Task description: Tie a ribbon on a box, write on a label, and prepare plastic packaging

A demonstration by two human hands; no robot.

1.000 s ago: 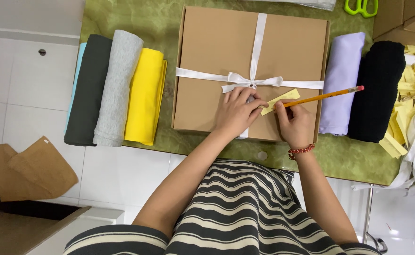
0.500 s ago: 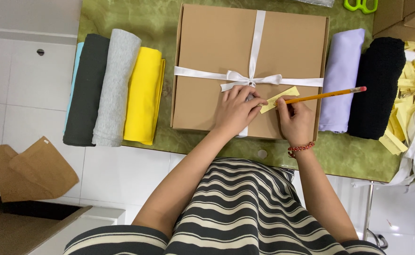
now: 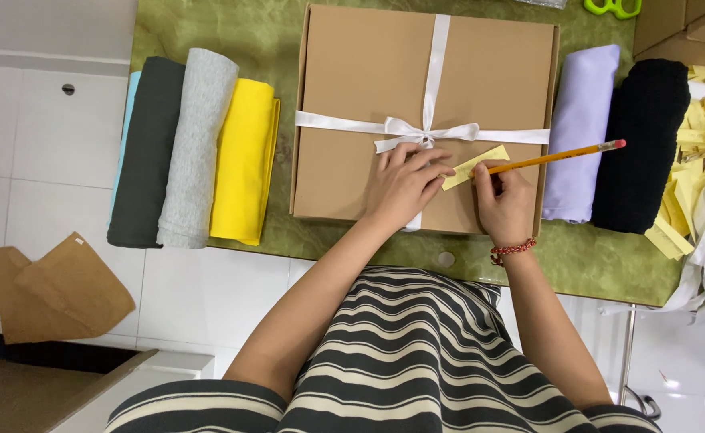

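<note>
right hand [image 3: 503, 202] holds pencil [image 3: 557, 157], seemingly writing on yellow note [image 3: 474, 166].

Illumination was bright and even; shadows stayed soft, focus sharp throughout, with mild glare on the white floor tiles [image 3: 56, 160].

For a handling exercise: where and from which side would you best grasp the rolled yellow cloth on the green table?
Probably grip the rolled yellow cloth across its middle, from above. It lies flat and long; the grey roll touches one side, leaving only the side facing the brown cardboard box free.

ribboned brown box [image 3: 368, 88], yellow label [image 3: 474, 166]
</note>
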